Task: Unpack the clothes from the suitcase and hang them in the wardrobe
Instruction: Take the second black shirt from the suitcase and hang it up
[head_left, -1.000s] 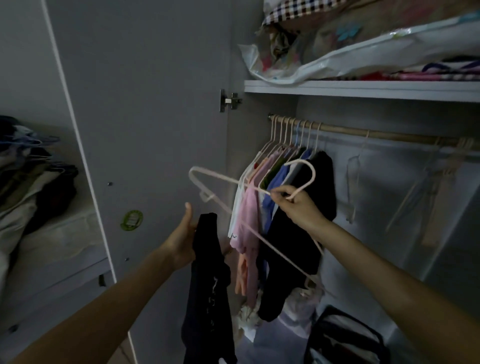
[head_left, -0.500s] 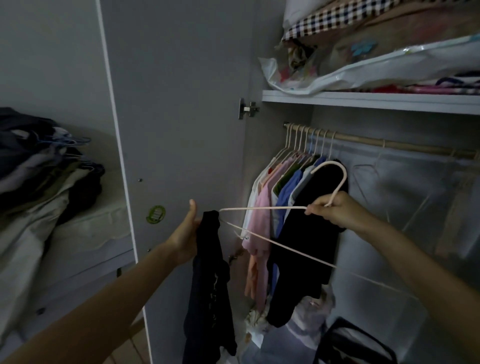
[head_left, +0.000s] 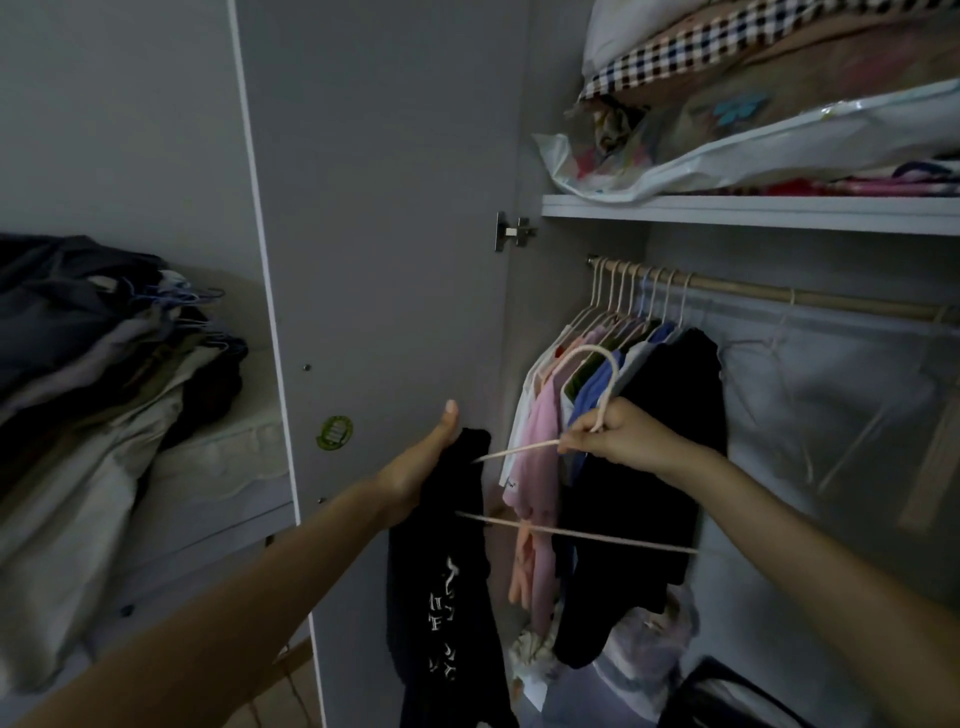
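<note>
A: Black garment (head_left: 452, 561) hangs at lower centre of the frame, its top gripped in the left hand (head_left: 415, 475).
B: And the hanger (head_left: 582, 535)?
A: Right hand (head_left: 621, 436) pinches its neck; the long axis runs sideways, left tip already inside the cloth. The rail (head_left: 769, 293) lies beyond, upper right.

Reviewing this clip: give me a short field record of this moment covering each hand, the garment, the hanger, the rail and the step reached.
left hand: grips the top of the black garment
right hand: grips the pale hanger at its neck
black garment: hangs down in front of the open wardrobe door, white print on it
pale hanger: one end goes into the garment; hook off the rail
rail: clothes on hangers bunched at its left end
step: garment not yet hung
</note>
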